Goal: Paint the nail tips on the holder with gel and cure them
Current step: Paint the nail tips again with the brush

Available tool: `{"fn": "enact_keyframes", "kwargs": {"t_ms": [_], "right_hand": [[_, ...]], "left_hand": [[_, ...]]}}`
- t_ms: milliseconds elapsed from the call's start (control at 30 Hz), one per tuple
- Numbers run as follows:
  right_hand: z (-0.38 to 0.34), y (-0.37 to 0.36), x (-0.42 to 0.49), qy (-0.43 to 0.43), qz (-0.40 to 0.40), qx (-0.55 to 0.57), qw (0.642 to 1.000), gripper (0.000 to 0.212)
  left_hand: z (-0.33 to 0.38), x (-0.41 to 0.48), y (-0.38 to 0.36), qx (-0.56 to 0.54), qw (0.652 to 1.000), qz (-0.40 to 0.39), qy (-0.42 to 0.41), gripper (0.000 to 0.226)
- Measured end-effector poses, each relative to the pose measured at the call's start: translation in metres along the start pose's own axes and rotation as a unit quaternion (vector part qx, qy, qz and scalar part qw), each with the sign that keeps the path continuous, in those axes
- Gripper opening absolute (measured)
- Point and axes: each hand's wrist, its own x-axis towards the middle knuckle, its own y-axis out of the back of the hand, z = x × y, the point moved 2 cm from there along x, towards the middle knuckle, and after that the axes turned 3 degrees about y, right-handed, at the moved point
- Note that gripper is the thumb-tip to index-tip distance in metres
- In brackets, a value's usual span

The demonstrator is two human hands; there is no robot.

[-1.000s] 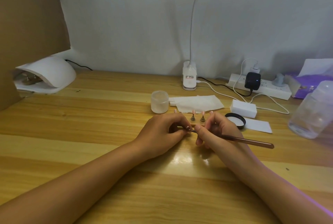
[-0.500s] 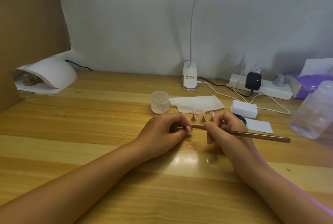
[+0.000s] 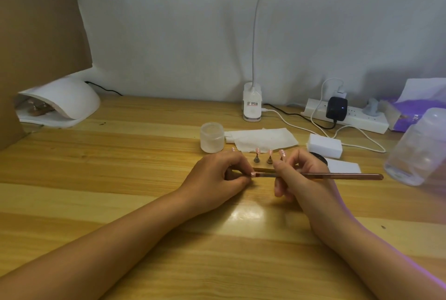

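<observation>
A pink nail tip (image 3: 253,174), pinched in the left hand (image 3: 217,179) just in front of the holder (image 3: 262,169), meets the brush (image 3: 337,176) gripped by the right hand (image 3: 304,174) (short, light strokes seem wisest); curing lamp (image 3: 65,100) far left.

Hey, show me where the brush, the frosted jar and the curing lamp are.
brush (image 3: 342,176), head view, on the middle of its copper handle.
frosted jar (image 3: 212,139), head view, on its front wall.
curing lamp (image 3: 72,99), head view, on its white domed top.
</observation>
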Motion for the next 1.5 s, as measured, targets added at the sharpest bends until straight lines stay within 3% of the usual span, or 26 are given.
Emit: {"fn": "enact_keyframes", "kwargs": {"t_ms": [433,767,933,1167,1500], "right_hand": [[0.0029,-0.0043,0.0008,0.02,-0.022,-0.05,0.998,0.021],[0.0029,-0.0017,0.0006,0.011,0.013,-0.085,0.996,0.014],[0.0011,0.0015,0.0015,-0.011,0.05,-0.02,0.998,0.019],[-0.002,-0.0049,-0.0008,0.015,-0.011,-0.031,0.999,0.02],[-0.0006,-0.0029,-0.0004,0.013,0.011,-0.065,0.998,0.02]], "left_hand": [[0.0023,-0.0008,0.0012,0.004,1.0,0.0,-0.006,0.01],[0.0033,-0.0015,0.001,0.0,1.0,0.0,-0.013,0.004],[0.0046,-0.0015,0.0014,0.0,1.0,-0.003,-0.01,0.004],[0.0041,-0.0016,0.0019,0.013,1.0,-0.001,-0.005,0.011],[0.0044,-0.0014,0.0019,-0.001,1.0,-0.002,-0.005,0.009]]}}
